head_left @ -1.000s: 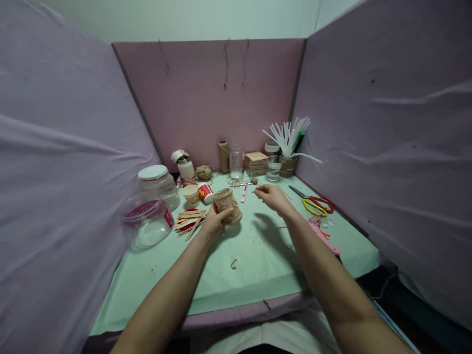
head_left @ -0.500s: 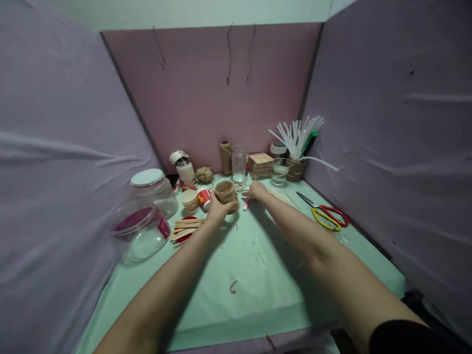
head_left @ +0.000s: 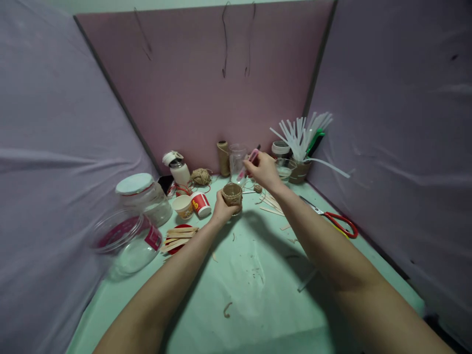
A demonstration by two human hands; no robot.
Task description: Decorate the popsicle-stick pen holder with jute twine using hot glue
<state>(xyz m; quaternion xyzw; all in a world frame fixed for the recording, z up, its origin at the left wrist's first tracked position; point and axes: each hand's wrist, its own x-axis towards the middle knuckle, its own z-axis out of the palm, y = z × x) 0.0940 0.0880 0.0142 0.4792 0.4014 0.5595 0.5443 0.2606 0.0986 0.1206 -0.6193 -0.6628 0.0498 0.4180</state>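
My left hand (head_left: 224, 210) is wrapped round a small cup covered in brown jute twine (head_left: 232, 194), its open mouth tilted up towards me. Higher and to the right, my right hand (head_left: 264, 169) pinches a slim pink tool (head_left: 252, 156) with a dark end; its exact kind is too small to tell. Behind the tool stands a clear glass jar (head_left: 237, 160). Below my right hand lie thin wooden sticks (head_left: 272, 204) and a small brown piece (head_left: 258, 189).
Scissors (head_left: 341, 223) lie at the right, partly behind my forearm. Glue sticks (head_left: 298, 135) stand in a brown pot. On the left are clear plastic jars (head_left: 147, 196), paper cups (head_left: 201, 204) and popsicle sticks (head_left: 180, 237). Twine scraps (head_left: 227, 309) dot the table.
My right hand has picked the pink tool up off the table and raised it. My left hand keeps hold of the jute cup, now turned slightly. The view has shifted a little.
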